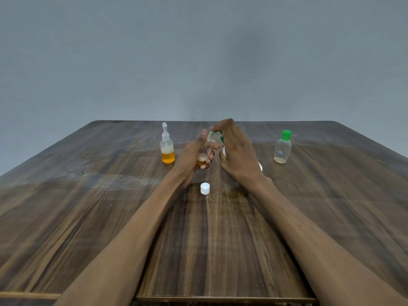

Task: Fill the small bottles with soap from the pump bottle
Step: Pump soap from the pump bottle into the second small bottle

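Left hand [194, 155] gripping small bottle [206, 149], right hand [236, 151] on pump bottle [223, 149]

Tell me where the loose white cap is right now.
In the head view, the white cap lies on the wooden table near the middle, between the two forearms and just nearer the person than the left hand.

Counting three small clear plastic bottles: one with a white dropper-style top and orange liquid [167, 149] standing at the left, one open-necked with a little orange liquid and foam [204, 154] being held in the middle, one nearly empty with a green cap [283, 147] standing at the right. Counting one loose white round cap [204, 188] lying on one dark wood-grain worktop [88, 206]. Counting two bare hands, left [191, 157] and right [237, 154]. Leaving uncounted a white and green object, mostly hidden behind the right one.
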